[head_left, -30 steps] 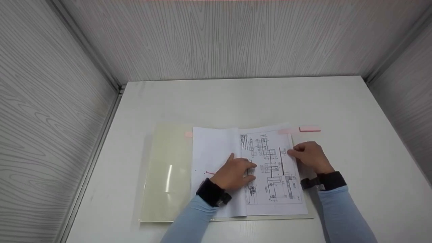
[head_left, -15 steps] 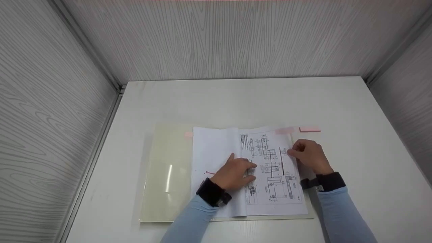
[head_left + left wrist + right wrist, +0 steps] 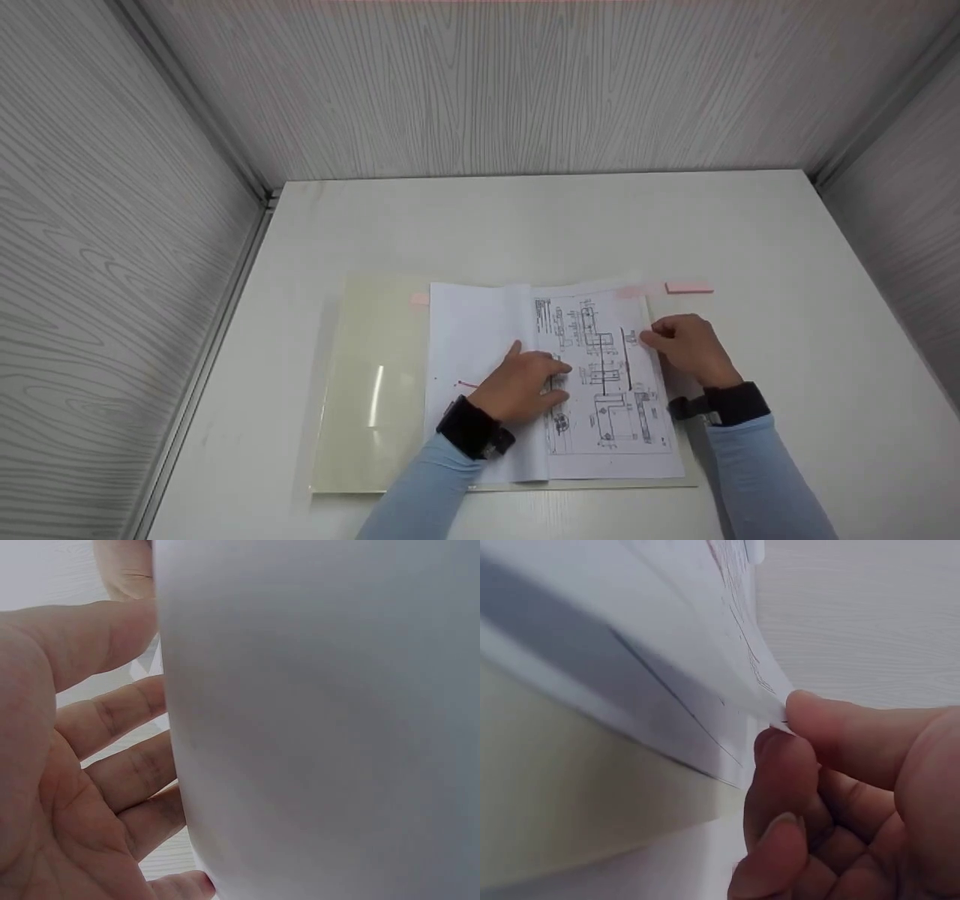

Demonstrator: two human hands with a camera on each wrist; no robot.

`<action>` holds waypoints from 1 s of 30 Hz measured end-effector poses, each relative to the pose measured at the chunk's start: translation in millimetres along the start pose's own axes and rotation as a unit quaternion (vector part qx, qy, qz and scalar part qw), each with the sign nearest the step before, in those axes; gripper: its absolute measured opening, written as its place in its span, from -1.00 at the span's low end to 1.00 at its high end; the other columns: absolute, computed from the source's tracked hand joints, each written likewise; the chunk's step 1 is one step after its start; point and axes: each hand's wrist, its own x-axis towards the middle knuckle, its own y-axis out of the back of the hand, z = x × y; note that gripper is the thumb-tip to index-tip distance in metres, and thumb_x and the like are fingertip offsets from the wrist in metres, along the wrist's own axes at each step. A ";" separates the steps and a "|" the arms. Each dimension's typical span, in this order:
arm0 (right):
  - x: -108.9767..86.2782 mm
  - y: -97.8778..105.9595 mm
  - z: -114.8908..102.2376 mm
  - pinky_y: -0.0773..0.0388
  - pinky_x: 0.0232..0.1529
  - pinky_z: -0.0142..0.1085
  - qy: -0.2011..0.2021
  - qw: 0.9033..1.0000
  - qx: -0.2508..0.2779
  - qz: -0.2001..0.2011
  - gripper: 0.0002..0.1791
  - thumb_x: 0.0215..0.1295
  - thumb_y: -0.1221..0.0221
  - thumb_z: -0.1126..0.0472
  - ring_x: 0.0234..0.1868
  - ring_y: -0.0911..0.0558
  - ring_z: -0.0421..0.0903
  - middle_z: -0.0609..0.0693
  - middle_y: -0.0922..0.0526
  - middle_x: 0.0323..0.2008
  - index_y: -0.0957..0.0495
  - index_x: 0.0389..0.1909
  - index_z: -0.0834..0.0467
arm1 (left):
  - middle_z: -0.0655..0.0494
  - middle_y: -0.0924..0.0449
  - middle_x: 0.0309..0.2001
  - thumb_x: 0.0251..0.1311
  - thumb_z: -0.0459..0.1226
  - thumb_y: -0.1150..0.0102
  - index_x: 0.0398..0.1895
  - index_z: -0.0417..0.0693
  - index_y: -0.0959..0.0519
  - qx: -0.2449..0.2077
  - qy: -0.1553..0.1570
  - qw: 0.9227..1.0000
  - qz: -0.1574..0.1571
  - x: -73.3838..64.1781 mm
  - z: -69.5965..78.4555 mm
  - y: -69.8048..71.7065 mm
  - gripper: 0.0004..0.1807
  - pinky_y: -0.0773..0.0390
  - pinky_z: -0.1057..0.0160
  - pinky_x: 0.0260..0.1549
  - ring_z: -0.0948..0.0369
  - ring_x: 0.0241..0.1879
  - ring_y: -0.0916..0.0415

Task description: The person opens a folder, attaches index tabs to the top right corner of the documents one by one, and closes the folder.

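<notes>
An open stack of white sheets lies in a pale yellow-green folder (image 3: 367,450) on the white table. My left hand (image 3: 519,386) rests on the sheets near the fold, its fingers spread over the turned-back blank page (image 3: 472,322). Close up in the left wrist view, the left hand's fingers (image 3: 135,772) reach behind a curved blank sheet (image 3: 322,720). Thumb and forefinger of my right hand (image 3: 694,349) pinch the right edge of a sheet with a technical drawing (image 3: 611,420). The right wrist view shows that sheet (image 3: 697,645) lifted slightly above others, held by the right hand (image 3: 855,802).
A small pink sticky-note pad (image 3: 688,287) lies on the table beyond my right hand. One pink sticky tab (image 3: 636,291) is on the drawing's upper right corner, another pink tab (image 3: 419,298) sticks out left of the blank page. Wood-grain panels (image 3: 480,90) wall in the table.
The top right corner of the drawing sheet, with its pink tab, shifts slightly left and back. My right hand moves only a little at the edge; the left hand stays in place.
</notes>
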 end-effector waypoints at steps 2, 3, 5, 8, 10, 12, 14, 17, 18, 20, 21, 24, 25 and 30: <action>0.0 1.3 0.0 -0.35 -0.54 -0.31 0.003 1.000 0.010 -0.003 -0.81 0.30 -0.20 0.13 -0.52 -0.46 -0.05 0.01 -0.52 -0.55 -0.67 -0.36 0.16 | 0.26 -0.56 0.10 0.21 -0.01 -0.23 0.14 0.11 -0.58 -0.001 0.000 1.000 0.000 0.2 0.1 -0.1 -0.57 0.12 -0.09 0.38 0.28 0.20 -0.39; -0.1 2.1 0.0 -0.34 -0.55 -0.31 0.006 1.000 0.017 -0.006 -0.79 0.31 -0.19 0.11 -0.54 -0.45 -0.05 0.01 -0.51 -0.56 -0.67 -0.35 0.16 | 0.27 -0.56 0.10 0.22 -0.01 -0.23 0.14 0.12 -0.58 0.000 0.001 1.000 0.000 0.3 0.1 -0.3 -0.57 0.12 -0.09 0.38 0.29 0.20 -0.39; 0.0 3.7 0.9 -0.36 -0.54 -0.31 0.010 0.999 0.045 -0.018 -0.70 0.37 -0.14 0.01 -0.52 -0.47 -0.04 0.01 -0.54 -0.54 -0.68 -0.33 0.15 | 0.27 -0.55 0.10 0.22 -0.01 -0.23 0.14 0.12 -0.58 0.000 0.003 1.000 0.000 0.5 0.1 -0.2 -0.57 0.12 -0.09 0.38 0.30 0.20 -0.38; -0.6 6.5 2.1 -0.48 -0.40 -0.24 0.025 0.991 0.122 -0.053 -0.51 0.43 0.01 -0.15 -0.41 -0.54 0.03 0.09 -0.62 -0.43 -0.68 -0.22 0.17 | 0.28 -0.55 0.11 0.22 -0.01 -0.22 0.15 0.13 -0.57 0.002 0.003 1.000 -0.003 0.3 -0.2 0.1 -0.57 0.12 -0.09 0.38 0.30 0.21 -0.37; -1.7 7.2 2.2 -0.55 -0.26 -0.21 0.026 0.980 0.177 -0.091 -0.41 0.43 0.13 -0.24 -0.28 -0.60 0.04 0.10 -0.66 -0.28 -0.63 -0.10 0.16 | 0.27 -0.55 0.11 0.23 -0.01 -0.21 0.15 0.12 -0.57 0.004 -0.001 1.000 -0.004 -0.1 -0.7 0.9 -0.57 0.12 -0.10 0.38 0.30 0.21 -0.38; -2.5 6.3 0.7 -0.57 -0.18 -0.16 0.042 0.960 0.235 -0.147 -0.37 0.47 0.22 -0.24 -0.22 -0.62 0.08 0.19 -0.64 -0.22 -0.55 0.08 0.17 | 0.27 -0.55 0.11 0.24 -0.01 -0.20 0.16 0.12 -0.56 0.004 -0.008 1.000 -0.004 -0.7 -1.3 2.4 -0.57 0.11 -0.10 0.37 0.29 0.20 -0.38; -2.7 3.8 -1.8 -0.58 -0.20 -0.16 0.060 0.938 0.274 -0.205 -0.37 0.50 0.27 -0.21 -0.24 -0.63 0.06 0.22 -0.61 -0.22 -0.46 0.20 0.17 | 0.26 -0.55 0.11 0.26 -0.02 -0.19 0.17 0.11 -0.55 0.000 -0.015 1.000 0.000 -1.4 -1.9 4.4 -0.57 0.08 -0.10 0.37 0.27 0.20 -0.39; -2.9 -1.2 -6.9 -0.58 -0.28 -0.19 0.099 0.908 0.298 -0.277 -0.38 0.55 0.33 -0.14 -0.34 -0.61 0.01 0.22 -0.55 -0.33 -0.36 0.30 0.20 | 0.24 -0.56 0.10 0.27 -0.03 -0.17 0.18 0.10 -0.54 -0.013 -0.025 0.999 0.017 -1.9 -2.5 7.9 -0.56 0.01 -0.08 0.36 0.25 0.19 -0.40; -3.7 -2.9 -9.2 -0.57 -0.32 -0.20 0.107 0.904 0.296 -0.289 -0.40 0.55 0.33 -0.13 -0.38 -0.60 -0.01 0.19 -0.53 -0.37 -0.35 0.31 0.18 | 0.23 -0.56 0.10 0.28 -0.03 -0.17 0.19 0.08 -0.53 -0.017 -0.030 0.999 0.025 -1.9 -2.8 8.9 -0.56 -0.03 -0.08 0.35 0.24 0.18 -0.41; -6.9 -6.0 -15.1 -0.58 -0.33 -0.20 0.121 0.902 0.282 -0.303 -0.41 0.55 0.32 -0.12 -0.41 -0.60 -0.02 0.15 -0.52 -0.38 -0.32 0.35 0.13 | 0.21 -0.56 0.10 0.28 -0.05 -0.17 0.19 0.05 -0.52 -0.027 -0.041 0.998 0.043 -1.4 -3.5 11.0 -0.56 -0.13 -0.01 0.33 0.24 0.17 -0.42; -9.7 -8.2 -19.4 -0.58 -0.31 -0.19 0.114 0.902 0.281 -0.307 -0.43 0.54 0.28 -0.13 -0.38 -0.61 0.00 0.16 -0.53 -0.35 -0.30 0.37 0.09 | 0.20 -0.56 0.11 0.29 -0.05 -0.16 0.20 0.03 -0.52 -0.031 -0.047 0.997 0.053 -1.4 -3.8 12.2 -0.55 -0.19 0.04 0.30 0.25 0.17 -0.42; -16.2 -17.0 -33.1 -0.61 -0.26 -0.10 0.121 0.899 0.270 -0.323 -0.47 0.53 0.18 -0.06 -0.29 -0.65 0.11 0.21 -0.58 -0.17 -0.19 0.45 -0.05 | 0.16 -0.54 0.15 0.32 -0.08 -0.13 0.23 -0.03 -0.48 -0.049 -0.056 0.994 0.076 -2.4 -2.5 18.3 -0.55 -0.30 0.20 0.24 0.26 0.18 -0.42; -17.9 -20.8 -37.7 -0.61 -0.22 -0.07 0.128 0.898 0.265 -0.325 -0.47 0.53 0.15 -0.01 -0.23 -0.65 0.14 0.22 -0.56 -0.06 -0.14 0.47 -0.08 | 0.15 -0.53 0.16 0.34 -0.09 -0.11 0.24 -0.05 -0.46 -0.056 -0.054 0.994 0.082 -3.2 -1.4 20.8 -0.54 -0.31 0.24 0.22 0.26 0.19 -0.41; -21.9 -41.1 -54.0 -0.46 0.10 -0.02 0.214 0.909 0.191 -0.303 -0.39 0.51 0.07 0.15 0.20 -0.49 0.06 0.03 -0.31 0.36 -0.01 0.50 -0.14 | 0.08 -0.59 0.05 0.43 -0.13 0.04 0.15 -0.09 -0.51 -0.069 -0.010 0.990 0.122 -11.2 3.7 37.4 -0.64 -0.46 0.23 0.07 0.20 0.08 -0.51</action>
